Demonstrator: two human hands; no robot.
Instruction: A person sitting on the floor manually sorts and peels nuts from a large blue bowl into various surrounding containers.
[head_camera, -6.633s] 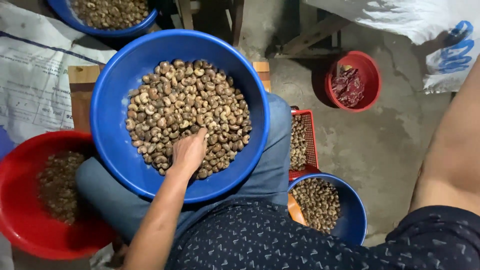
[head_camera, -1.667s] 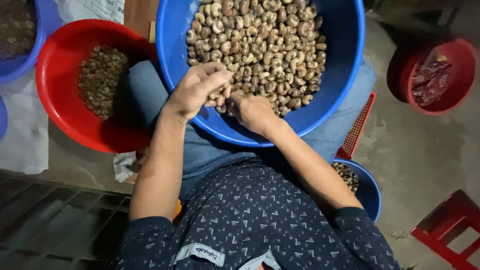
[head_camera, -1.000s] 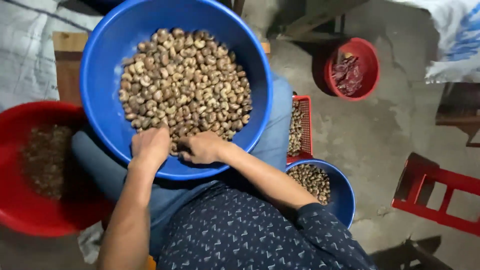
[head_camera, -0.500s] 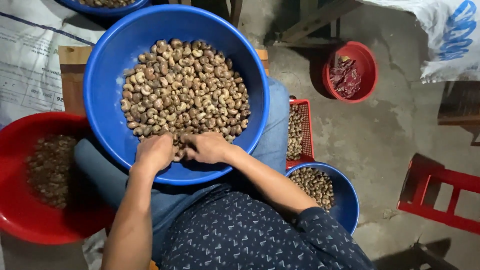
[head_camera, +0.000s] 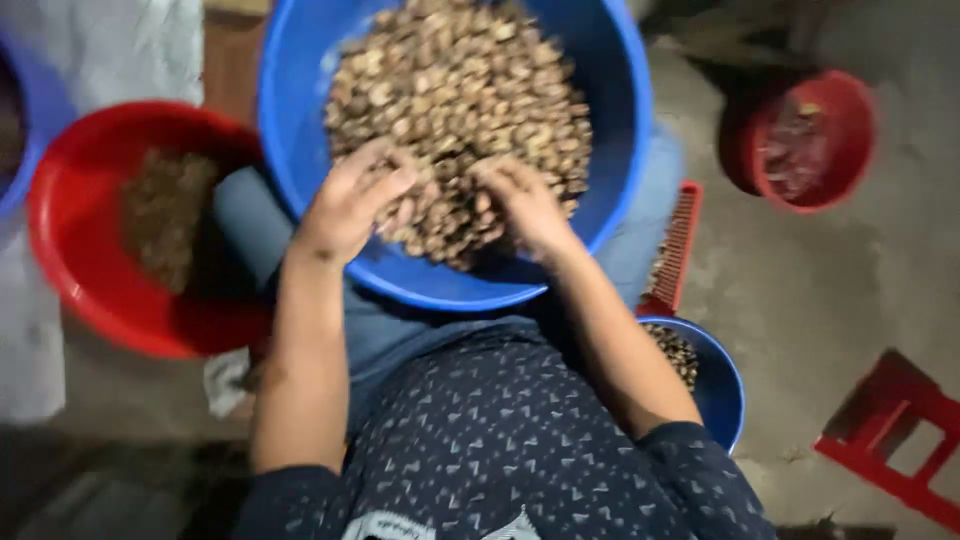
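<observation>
A big blue basin (head_camera: 300, 120) rests on my lap, heaped with brown-and-cream nuts (head_camera: 460, 90). My left hand (head_camera: 350, 200) lies on the near left side of the heap, fingers curled into the nuts. My right hand (head_camera: 525, 205) is beside it on the near right of the heap, fingers down among the nuts. The frame is motion-blurred, so I cannot make out whether either hand grips any nuts.
A red basin (head_camera: 70, 250) with dark brown bits stands at my left. A small blue bowl (head_camera: 725, 385) of nuts and a red slotted tray (head_camera: 680, 240) sit at my right. A red bowl (head_camera: 850, 120) is far right, a red stool (head_camera: 900, 440) at the lower right.
The view has shifted and blurred. Both hands stay together at the near side of the nut heap, the left one now spread a little higher on it.
</observation>
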